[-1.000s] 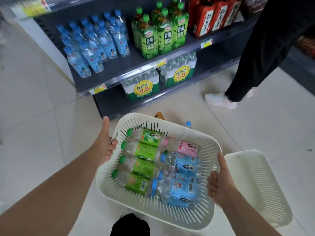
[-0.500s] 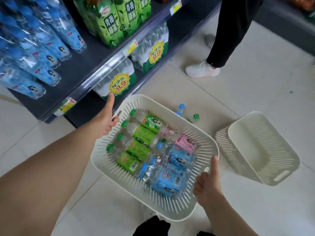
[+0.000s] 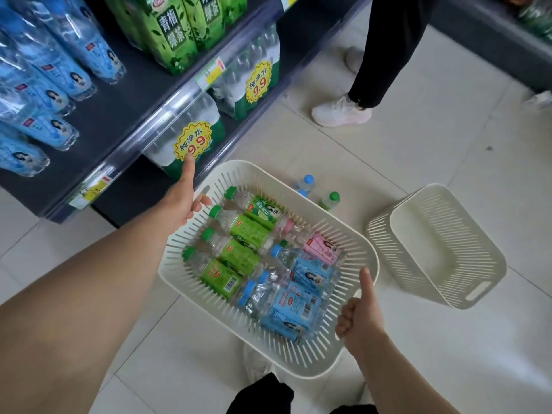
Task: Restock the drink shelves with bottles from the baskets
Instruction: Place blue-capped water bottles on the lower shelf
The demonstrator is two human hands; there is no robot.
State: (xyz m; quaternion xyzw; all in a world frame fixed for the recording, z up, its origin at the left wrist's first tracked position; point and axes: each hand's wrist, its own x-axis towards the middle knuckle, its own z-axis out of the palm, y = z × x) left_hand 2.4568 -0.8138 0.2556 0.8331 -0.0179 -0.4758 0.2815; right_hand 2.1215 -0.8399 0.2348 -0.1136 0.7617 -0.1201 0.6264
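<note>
single head view, aimed steeply down from close above the basket (image 3: 363, 249); shelf (image 3: 143, 94) seen upper left.

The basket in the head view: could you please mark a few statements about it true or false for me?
1. The left hand and the right hand both grip the filled basket at its rim. True.
2. It holds only blue-label bottles. False: green-label bottles, blue-label bottles and one pink-label bottle lie in it.
3. Its bottles stand upright. False: they lie on their sides.
4. An empty basket sits on the floor to its right. True.
</note>
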